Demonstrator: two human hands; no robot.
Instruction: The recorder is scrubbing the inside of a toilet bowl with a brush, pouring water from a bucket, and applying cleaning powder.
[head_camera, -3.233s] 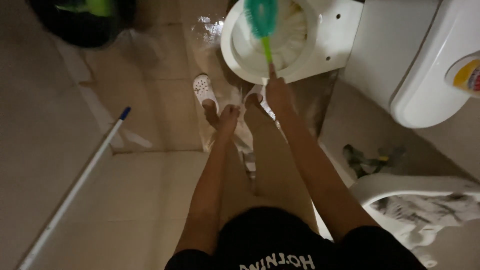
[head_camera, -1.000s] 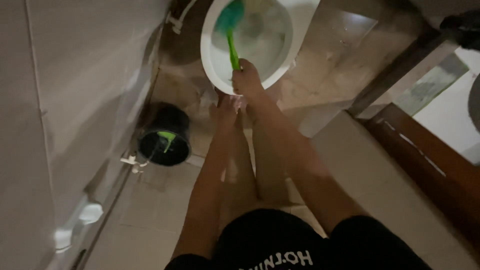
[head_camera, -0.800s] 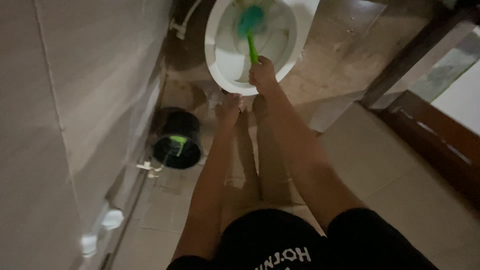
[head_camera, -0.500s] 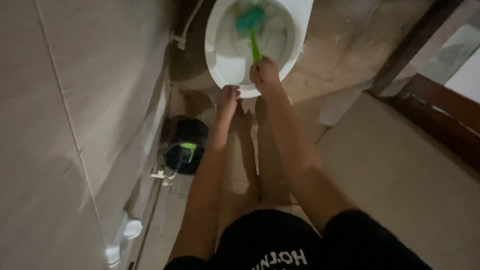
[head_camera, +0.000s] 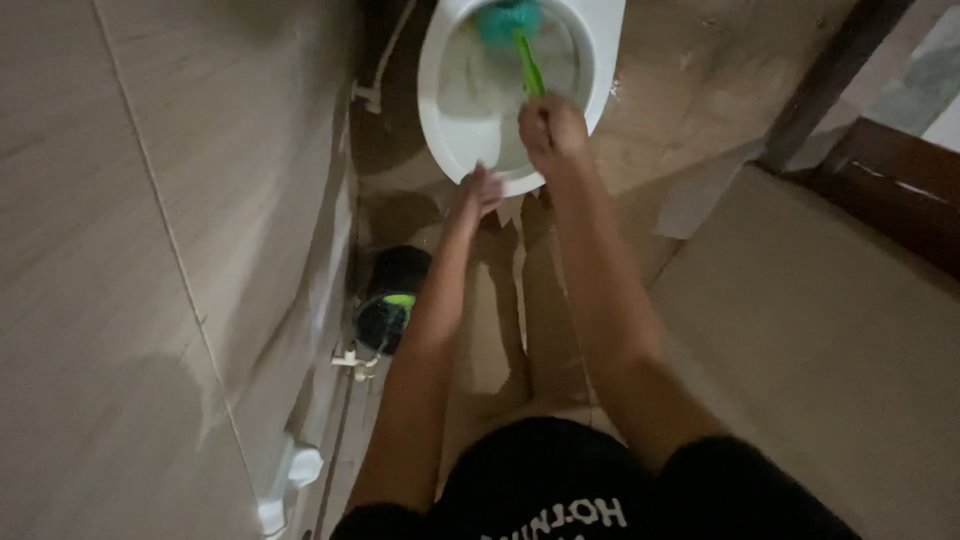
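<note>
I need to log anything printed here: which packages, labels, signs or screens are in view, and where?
No packages, signs or screens.
Shirt print: bottom edge, white lettering on black fabric.
Right hand grips the green brush handle in the white toilet bowl; left hand is open at its rim.

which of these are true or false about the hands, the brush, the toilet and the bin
1. The right hand grips the green brush handle. True.
2. The brush head lies on the floor. False: it is inside the toilet bowl.
3. The left hand holds a cloth. False: it is open and empty, by the bowl's front rim.
4. A dark bin stands by the tiled wall. True.
</note>
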